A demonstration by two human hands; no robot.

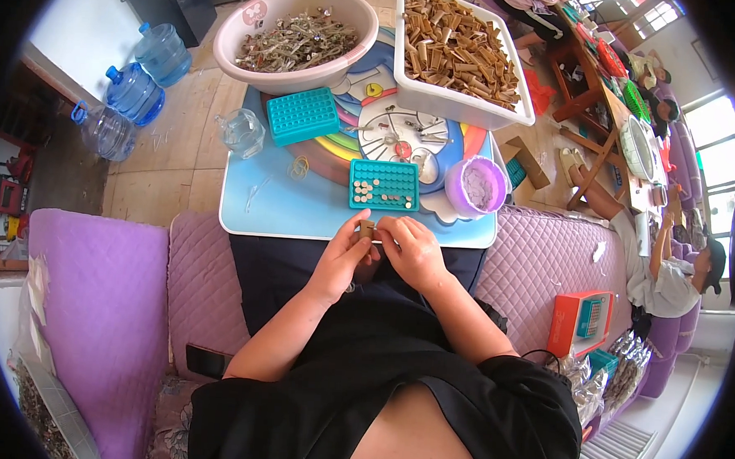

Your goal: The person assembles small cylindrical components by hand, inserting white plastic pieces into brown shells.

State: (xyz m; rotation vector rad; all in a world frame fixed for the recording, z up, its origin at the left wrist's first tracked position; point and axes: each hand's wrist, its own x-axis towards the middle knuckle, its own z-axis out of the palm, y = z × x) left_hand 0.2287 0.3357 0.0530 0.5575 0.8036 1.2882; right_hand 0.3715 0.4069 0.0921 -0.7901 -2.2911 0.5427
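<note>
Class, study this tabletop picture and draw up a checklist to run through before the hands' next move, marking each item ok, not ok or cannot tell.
1. Brown piece held: ok, in the left hand.
2. Right hand close to the piece: ok.
3. Right fingertips gripping something small: cannot tell, the view is too coarse.
4. Teal tray close by: ok, just beyond the hands.
5. Round pieces spread evenly over that tray: not ok, they cluster at its left and near side.
6. Purple tub on the table: ok, toward its right side.
</note>
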